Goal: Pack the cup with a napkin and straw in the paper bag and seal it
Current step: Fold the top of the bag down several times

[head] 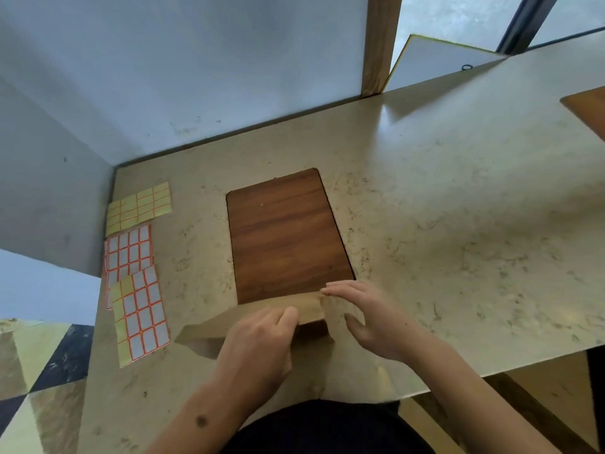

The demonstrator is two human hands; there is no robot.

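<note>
Just creased brown paper bag (262, 311)

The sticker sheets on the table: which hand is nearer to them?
Left. The left hand is just right of the sticker sheets; the right hand is farther right.
</note>
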